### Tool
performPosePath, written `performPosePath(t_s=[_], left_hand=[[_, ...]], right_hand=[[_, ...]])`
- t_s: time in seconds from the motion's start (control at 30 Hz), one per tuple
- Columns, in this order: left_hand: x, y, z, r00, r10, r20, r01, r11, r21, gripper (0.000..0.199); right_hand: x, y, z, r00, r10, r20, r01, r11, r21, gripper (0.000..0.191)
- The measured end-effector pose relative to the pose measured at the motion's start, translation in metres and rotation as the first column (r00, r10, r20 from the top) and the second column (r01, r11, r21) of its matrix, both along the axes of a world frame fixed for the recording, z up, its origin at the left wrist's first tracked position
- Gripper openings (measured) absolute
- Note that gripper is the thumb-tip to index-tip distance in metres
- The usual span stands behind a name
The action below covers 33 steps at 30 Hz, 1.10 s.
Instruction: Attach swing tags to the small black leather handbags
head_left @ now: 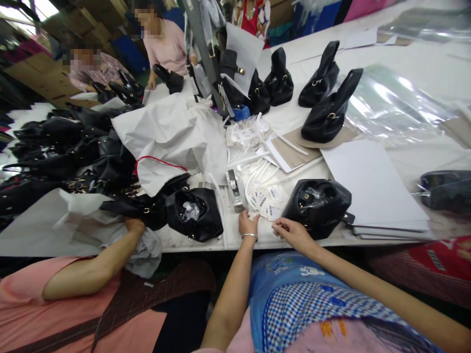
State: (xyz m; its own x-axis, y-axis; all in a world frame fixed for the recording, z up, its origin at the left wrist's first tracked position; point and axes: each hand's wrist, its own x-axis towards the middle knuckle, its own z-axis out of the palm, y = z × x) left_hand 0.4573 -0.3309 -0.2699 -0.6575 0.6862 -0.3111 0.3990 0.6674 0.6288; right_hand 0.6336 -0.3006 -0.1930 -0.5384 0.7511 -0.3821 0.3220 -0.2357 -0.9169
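My left hand (248,224), with a bracelet at the wrist, rests at the table's front edge, just below a clear-wrapped packet (235,190). Its thumb and fingers are apart and nothing shows in them. My right hand (290,232) is to its right, thumb and fingertips pinched together; what they hold, if anything, is too small to name. Printed white tags (273,212) lie spread on the table just beyond both hands. Right of them a black bag (320,206) lies with its opening showing clear plastic. Another open black bag (195,213) stands left of the packet.
White sheets (371,186) are stacked at the right, near clear plastic sheeting (393,103). Black bags (326,117) stand farther back, beside a grey post. A large pile of black bags (73,142) fills the left. A co-worker's arm (110,257) reaches in at the left.
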Motion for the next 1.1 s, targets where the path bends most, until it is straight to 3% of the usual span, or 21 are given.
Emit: performPosePath(t_s=[0.1,0.27,0.43,0.57,0.7,0.8,0.93,1.1], left_hand=[[0.009,0.002,-0.002,0.992,0.013,-0.125,-0.016,0.999,-0.028,0.043],[0.009,0.006,-0.001,0.999,0.048,0.022,-0.049,0.998,0.039,0.021],[-0.004,0.008,-0.008,0.977,0.082,0.197,-0.096,0.993,0.063,0.009],[-0.013,-0.016,-0.002,0.925,0.133,0.355,-0.16,0.986,0.045,0.012],[-0.011,-0.052,0.018,0.873,0.156,0.463,-0.213,0.974,0.074,0.026],[0.0,-0.068,0.039,0.844,0.119,0.523,-0.237,0.957,0.165,0.031],[0.018,-0.07,0.073,0.853,0.016,0.522,-0.2,0.933,0.298,0.026],[0.03,-0.06,0.103,0.867,-0.032,0.497,-0.165,0.923,0.347,0.023]], right_hand=[[0.001,-0.003,-0.006,0.998,-0.023,-0.065,0.017,0.994,-0.106,0.031],[0.002,-0.002,-0.007,0.996,-0.064,-0.065,0.048,0.974,-0.222,0.038],[0.0,0.004,-0.008,0.997,-0.075,0.011,0.075,0.988,-0.135,0.039],[-0.006,0.009,-0.003,0.997,-0.067,0.027,0.068,0.997,-0.032,0.038],[-0.012,0.01,0.004,1.0,-0.009,0.029,0.005,0.991,0.134,0.03],[-0.016,0.01,0.012,0.997,0.037,0.063,-0.056,0.936,0.346,0.023],[-0.02,0.011,0.025,0.995,0.06,0.086,-0.097,0.839,0.536,0.019],[-0.019,0.011,0.04,0.994,0.043,0.096,-0.094,0.778,0.621,0.015]])
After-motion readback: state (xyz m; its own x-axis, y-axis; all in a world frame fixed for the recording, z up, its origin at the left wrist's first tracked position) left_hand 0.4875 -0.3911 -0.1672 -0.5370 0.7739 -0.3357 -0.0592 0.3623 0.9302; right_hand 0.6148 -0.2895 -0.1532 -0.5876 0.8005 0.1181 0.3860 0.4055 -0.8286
